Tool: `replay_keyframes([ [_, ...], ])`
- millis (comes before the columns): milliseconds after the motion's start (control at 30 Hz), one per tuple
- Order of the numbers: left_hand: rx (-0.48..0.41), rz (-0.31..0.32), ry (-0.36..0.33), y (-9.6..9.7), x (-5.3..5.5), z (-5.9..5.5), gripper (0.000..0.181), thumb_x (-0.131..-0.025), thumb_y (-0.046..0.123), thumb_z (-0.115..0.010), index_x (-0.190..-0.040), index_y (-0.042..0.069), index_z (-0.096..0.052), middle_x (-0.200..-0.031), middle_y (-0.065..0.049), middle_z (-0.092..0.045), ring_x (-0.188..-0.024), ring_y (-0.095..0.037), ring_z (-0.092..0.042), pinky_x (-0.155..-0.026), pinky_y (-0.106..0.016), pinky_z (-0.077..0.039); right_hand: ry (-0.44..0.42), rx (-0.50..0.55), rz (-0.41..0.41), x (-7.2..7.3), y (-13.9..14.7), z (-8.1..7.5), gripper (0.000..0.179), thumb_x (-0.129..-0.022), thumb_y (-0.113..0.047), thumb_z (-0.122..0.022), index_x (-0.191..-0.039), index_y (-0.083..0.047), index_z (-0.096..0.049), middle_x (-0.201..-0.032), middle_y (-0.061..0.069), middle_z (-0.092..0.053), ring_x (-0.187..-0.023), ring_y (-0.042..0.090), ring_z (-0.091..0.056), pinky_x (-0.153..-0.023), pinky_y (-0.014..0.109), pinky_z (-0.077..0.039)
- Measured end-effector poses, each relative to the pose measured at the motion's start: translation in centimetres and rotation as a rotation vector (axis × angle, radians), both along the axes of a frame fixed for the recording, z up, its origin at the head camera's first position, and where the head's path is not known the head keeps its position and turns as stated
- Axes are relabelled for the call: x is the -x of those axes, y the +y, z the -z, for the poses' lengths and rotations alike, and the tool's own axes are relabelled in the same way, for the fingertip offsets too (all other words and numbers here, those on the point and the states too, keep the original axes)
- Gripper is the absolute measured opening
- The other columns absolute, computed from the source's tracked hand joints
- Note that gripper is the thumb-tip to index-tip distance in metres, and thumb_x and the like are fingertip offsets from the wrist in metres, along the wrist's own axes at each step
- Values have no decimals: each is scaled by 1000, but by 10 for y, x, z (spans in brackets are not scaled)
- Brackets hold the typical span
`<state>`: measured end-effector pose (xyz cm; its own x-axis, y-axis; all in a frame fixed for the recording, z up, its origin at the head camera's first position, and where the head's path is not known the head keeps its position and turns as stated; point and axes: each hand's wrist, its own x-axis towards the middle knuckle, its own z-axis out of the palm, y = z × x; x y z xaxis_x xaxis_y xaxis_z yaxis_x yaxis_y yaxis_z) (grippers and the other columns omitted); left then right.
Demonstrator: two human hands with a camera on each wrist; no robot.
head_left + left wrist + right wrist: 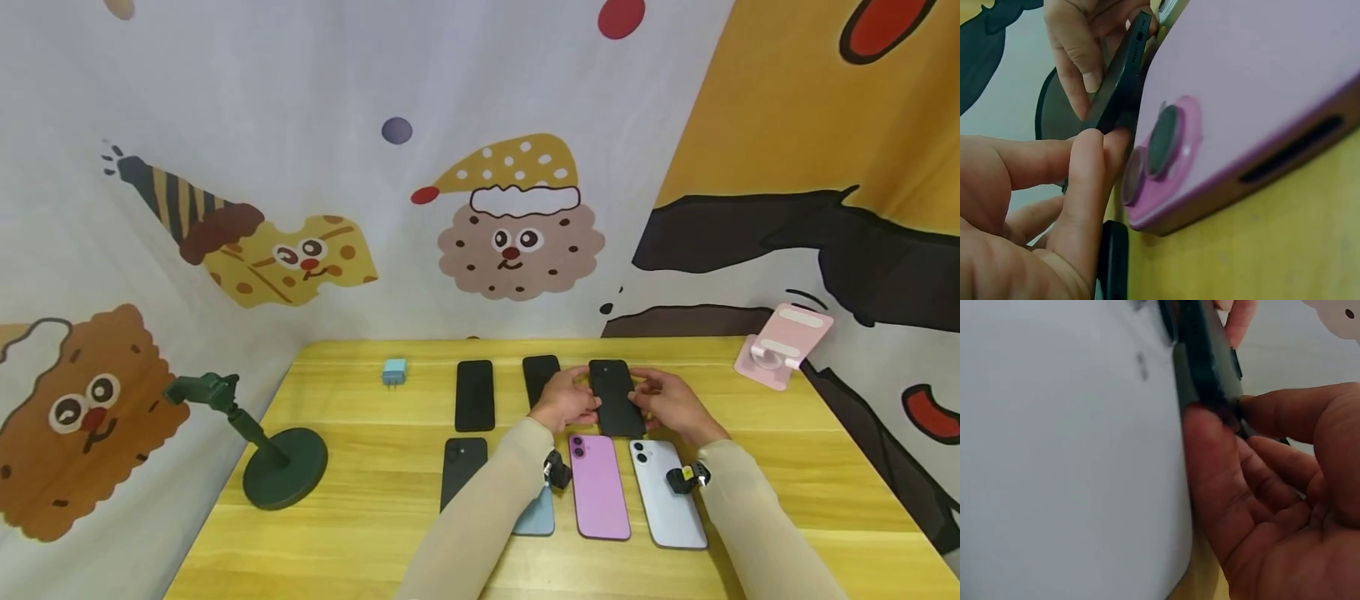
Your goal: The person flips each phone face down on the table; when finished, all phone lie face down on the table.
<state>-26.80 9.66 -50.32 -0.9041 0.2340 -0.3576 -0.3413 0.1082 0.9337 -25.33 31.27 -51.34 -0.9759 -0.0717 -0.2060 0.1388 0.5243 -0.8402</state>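
Positioning the black phone [615, 396] seems the step in hand; the left hand [567, 400] pinches its left edge, the right hand [670, 406] its right; it is beyond the pink phone [600, 492] and white phone [660, 504], toward the tabletop [360, 508]'s far side; whether it rests there, I cannot tell; the next move probably calls for even, level control from both sides.

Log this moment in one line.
left fingers: grip black smartphone, left side | right fingers: grip its right side | nearby: pink smartphone, white smartphone
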Motion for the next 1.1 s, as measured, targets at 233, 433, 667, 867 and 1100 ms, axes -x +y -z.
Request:
replay_keyframes([
  [233,159,-41,40,2,-3,-8,63,-94,-2,-76,-151,21,-61,-101,-6,-77,-71,-24,-77,-65,-33,-65,18,-42,7,1,-8,-3,58,-105,-13,-64,-158,0,-44,-134,27,-57,-94,27,-69,-68,37,-65],
  [433,258,-89,73,1,-4,-9,49,-92,2,-81,-138,15,-73,-101,0,-78,-69,-22,-78,-63,-32,-65,0,-15,29,0,-11,-3,56,-105,-8,-62,-157,1,-44,-139,28,-55,-105,31,-68,-74,38,-66],
  [667,139,-66,56,-5,-6,-10,43,-92,-2,-79,-134,7,-73,-111,-9,-80,-75,-25,-78,-64,-32,-65,-8,2,37,2,-8,-3,56,-105,-13,-63,-156,0,-46,-143,28,-55,-111,33,-68,-79,38,-66],
  [867,31,46,86,-16,-3,-6,47,-93,-4,-73,-139,1,-67,-109,-11,-79,-92,-30,-79,-77,-37,-66,22,-10,45,-1,-10,-10,56,-104,-19,-67,-154,1,-49,-141,27,-57,-99,27,-67,-77,30,-62],
  [1100,3,140,173,-35,-1,-8,52,-90,-5,-69,-141,-1,-63,-113,-15,-78,-97,-31,-75,-76,-32,-62,121,-101,38,-2,-16,-18,51,-104,-23,-67,-149,-1,-56,-132,22,-63,-99,29,-66,-76,29,-59],
])
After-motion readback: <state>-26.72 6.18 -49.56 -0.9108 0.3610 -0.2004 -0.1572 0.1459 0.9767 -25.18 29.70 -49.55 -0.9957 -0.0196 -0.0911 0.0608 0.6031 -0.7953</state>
